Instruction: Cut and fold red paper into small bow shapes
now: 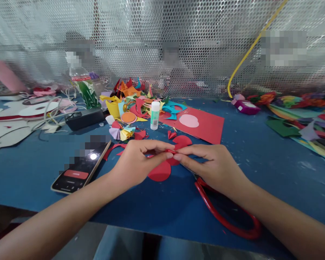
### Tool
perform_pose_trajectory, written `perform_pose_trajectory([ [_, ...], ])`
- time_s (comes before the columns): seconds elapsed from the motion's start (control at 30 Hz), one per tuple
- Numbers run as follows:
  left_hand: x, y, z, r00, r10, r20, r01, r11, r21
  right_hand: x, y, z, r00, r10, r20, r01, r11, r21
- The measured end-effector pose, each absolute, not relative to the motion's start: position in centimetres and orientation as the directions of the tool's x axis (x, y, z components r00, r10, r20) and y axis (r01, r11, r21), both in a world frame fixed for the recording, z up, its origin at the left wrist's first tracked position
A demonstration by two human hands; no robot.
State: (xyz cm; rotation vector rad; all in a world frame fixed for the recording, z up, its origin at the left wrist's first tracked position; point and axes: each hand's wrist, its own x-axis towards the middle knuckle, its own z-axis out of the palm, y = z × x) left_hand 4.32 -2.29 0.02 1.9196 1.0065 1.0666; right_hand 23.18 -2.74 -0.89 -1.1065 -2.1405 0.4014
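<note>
Between the fingertips of both hands is a small folded piece of red paper [171,151], mostly covered by the fingers. My left hand [141,159] pinches its left end, and my right hand [209,164] pinches the right end, thumbs toward me. Below them several red paper circles [160,171] lie overlapping on the blue table. A pair of scissors with red handles [227,220] rests under and beside my right hand, its blades partly hidden. Just beyond the hands sit a small folded red paper piece [172,134] and an upright glue stick [155,115] with a white cap.
A lit phone [81,166] lies left of my left hand. Behind are colourful paper scraps [135,101], a red sheet [211,124] with a pink shape, a green-labelled bottle [85,86] and a black power strip [84,118]. More paper [300,122] lies right, before a perforated metal screen.
</note>
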Motion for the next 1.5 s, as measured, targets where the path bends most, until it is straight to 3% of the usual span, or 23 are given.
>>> perform_pose_trajectory([
  [0.17,4.3,-2.2,-0.1,0.38,0.865,0.327,0.368,-0.465,0.805,23.4,-2.7,-1.5,-0.452,0.709,0.541,0.617,0.687,-0.384],
  [0.37,4.1,-2.0,-0.4,0.473,0.749,0.464,0.448,-0.657,0.606,23.5,-2.6,-1.7,-0.518,0.647,0.56,0.645,0.725,-0.241],
  [0.47,4.0,-2.1,-0.4,0.486,0.701,0.522,0.43,-0.712,0.555,23.2,-2.9,-1.3,-0.468,0.688,0.555,0.624,0.702,-0.344],
  [0.63,4.1,-2.5,-0.1,0.483,0.714,0.507,0.434,-0.698,0.57,22.8,-3.3,-0.5,-0.358,0.833,0.422,0.594,0.552,-0.586],
  [1.0,4.1,-2.1,-0.6,0.368,0.814,0.45,0.469,-0.58,0.666,23.4,-2.1,-1.4,-0.348,0.922,0.167,0.519,0.338,-0.785],
  [1.17,4.1,-1.8,-0.4,0.319,0.869,0.378,0.505,-0.493,0.708,23.7,-1.6,-1.5,-0.322,0.927,0.191,0.494,0.337,-0.801],
  [1.27,3.9,-1.5,-0.6,0.347,0.886,0.307,0.556,-0.459,0.693,24.6,-0.8,-1.5,-0.204,0.92,0.333,0.61,0.386,-0.692],
  [1.37,3.4,-1.2,-0.9,0.48,0.858,0.18,0.674,-0.493,0.551,25.8,0.2,-1.7,-0.132,0.873,0.47,0.849,0.344,-0.401],
  [1.43,3.0,-0.9,-1.2,0.547,0.833,0.087,0.729,-0.525,0.439,26.3,0.8,-1.9,-0.218,0.868,0.446,0.931,0.322,-0.17],
  [1.5,2.7,-0.7,-1.4,0.554,0.831,0.05,0.744,-0.521,0.418,26.4,1.0,-2.3,-0.312,0.877,0.366,0.933,0.355,-0.055],
])
